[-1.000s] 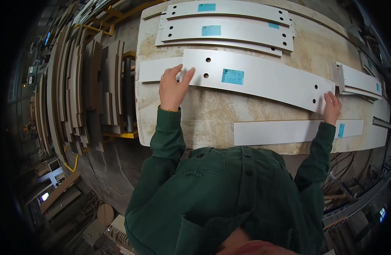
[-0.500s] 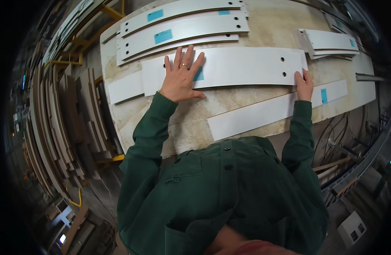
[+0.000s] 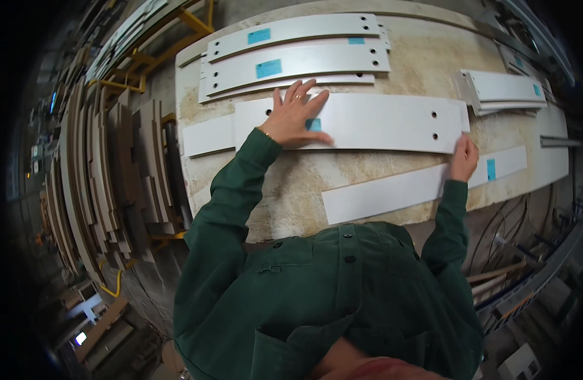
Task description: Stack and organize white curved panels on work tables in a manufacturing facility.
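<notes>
Panel [image 3: 380, 121] is overlapping white board [image 3: 209, 135], left hand [image 3: 291, 119] holding fingers apart over panel, right hand [image 3: 463, 159] curling at its right corner, grip unclear.

Two hands [image 3: 291, 121], one centre board [image 3: 373, 123], three visible holes [image 3: 434, 114] in it, perhaps seven blue labels [image 3: 268, 68] overall.

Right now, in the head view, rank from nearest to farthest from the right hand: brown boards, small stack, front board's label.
1. Front board's label: just right of the right hand.
2. Small stack: table's upper right.
3. Brown boards: far left.
</notes>
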Demonstrator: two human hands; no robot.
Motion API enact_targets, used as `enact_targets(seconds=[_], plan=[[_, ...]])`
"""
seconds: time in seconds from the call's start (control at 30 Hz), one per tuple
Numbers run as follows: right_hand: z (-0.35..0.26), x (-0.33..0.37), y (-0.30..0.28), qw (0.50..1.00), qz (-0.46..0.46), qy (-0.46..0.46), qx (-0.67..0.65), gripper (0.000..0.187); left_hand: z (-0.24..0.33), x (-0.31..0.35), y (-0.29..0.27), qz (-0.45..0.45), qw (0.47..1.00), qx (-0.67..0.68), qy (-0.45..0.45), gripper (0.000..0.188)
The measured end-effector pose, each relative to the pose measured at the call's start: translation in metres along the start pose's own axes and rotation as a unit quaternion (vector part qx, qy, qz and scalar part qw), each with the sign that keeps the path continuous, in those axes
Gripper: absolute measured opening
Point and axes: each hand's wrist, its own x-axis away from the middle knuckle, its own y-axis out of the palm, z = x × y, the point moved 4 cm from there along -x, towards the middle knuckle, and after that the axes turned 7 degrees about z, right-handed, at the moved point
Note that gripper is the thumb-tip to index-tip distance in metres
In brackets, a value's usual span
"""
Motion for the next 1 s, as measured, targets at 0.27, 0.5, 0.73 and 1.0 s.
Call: enact_targets(seconds=[0.27, 0.5, 0.73, 1.0], plan=[[-0.010, 0.019, 0.000, 0.999, -0.015, -0.050, 0.016, 0.028, -0.143, -0.055, -0.023, 0.264, 0.957, -0.071, -0.100, 0.055], [-0.016, 0.016, 0.000, 0.999, -0.006, -0.012, -0.033, 0.036, -0.215, -0.076, -0.026, 0.052, 0.967, -0.149, -0.198, 0.083], [-0.021, 0.015, 0.001, 1.000, -0.002, -0.010, -0.028, 0.037, -0.217, -0.085, -0.033, 0.024, 0.969, -0.210, -0.128, 0.085], [-0.020, 0.016, -0.001, 1.000, 0.016, -0.002, -0.012, 0.036, -0.163, -0.048, -0.081, 0.176, 0.966, -0.149, -0.117, 0.075]])
